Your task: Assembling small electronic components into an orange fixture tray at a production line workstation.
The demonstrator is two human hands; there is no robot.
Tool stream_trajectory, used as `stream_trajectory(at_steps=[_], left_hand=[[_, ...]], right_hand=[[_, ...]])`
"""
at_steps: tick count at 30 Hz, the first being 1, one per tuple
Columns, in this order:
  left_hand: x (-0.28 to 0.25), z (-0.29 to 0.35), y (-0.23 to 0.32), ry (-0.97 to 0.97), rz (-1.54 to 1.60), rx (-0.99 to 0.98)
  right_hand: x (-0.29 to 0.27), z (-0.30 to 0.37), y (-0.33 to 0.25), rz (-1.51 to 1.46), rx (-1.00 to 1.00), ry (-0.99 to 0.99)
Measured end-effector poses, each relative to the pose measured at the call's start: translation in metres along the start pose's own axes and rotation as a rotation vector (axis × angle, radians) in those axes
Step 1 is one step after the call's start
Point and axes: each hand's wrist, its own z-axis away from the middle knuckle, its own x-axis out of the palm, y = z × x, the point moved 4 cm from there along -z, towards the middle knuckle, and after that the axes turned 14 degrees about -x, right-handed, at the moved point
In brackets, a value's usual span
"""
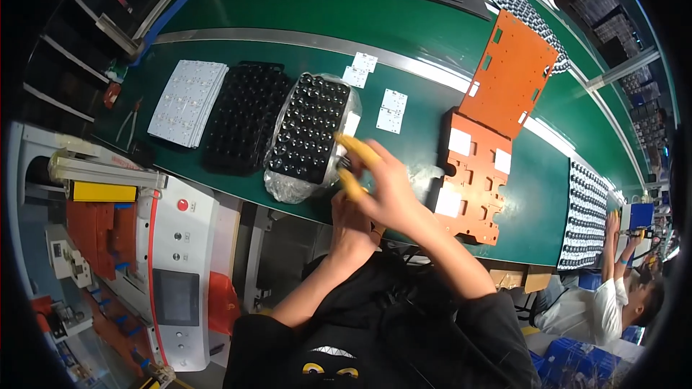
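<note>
My right hand (386, 184), with yellow covers on the fingers, reaches to the right edge of a black tray (310, 130) of round, shiny dark lens-like parts. Its index finger and thumb stand apart. A small dark patch shows between them, too unclear to name. Just below, near the table's front edge, my left hand (351, 227) is closed, its fingertips mostly hidden behind the right. Clear plastic wrap (285, 189) surrounds the tray. On the right, an orange fixture (472, 205) lies with its lid (508, 75) folded back; white square boards sit in it.
Left of the tray are another black tray (245, 119) and a stack of white boards (189, 104). Small white boards (391, 110) lie mid-table. Pliers (130, 124) rest far left, above a machine with a screen (176, 297). A filled panel (585, 216) and another person (598, 310) are right.
</note>
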Motion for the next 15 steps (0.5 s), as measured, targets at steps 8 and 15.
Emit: stream_trajectory(at_steps=[8,15], left_hand=[[-0.003,-0.006,0.017,-0.059,0.122,-0.043],[0.019,0.007,0.031,-0.306,0.752,-0.223]], right_hand=[[-0.068,0.159,-0.004,-0.373,0.556,0.361],[-0.062,0.196,-0.021,-0.572,0.527,0.699]])
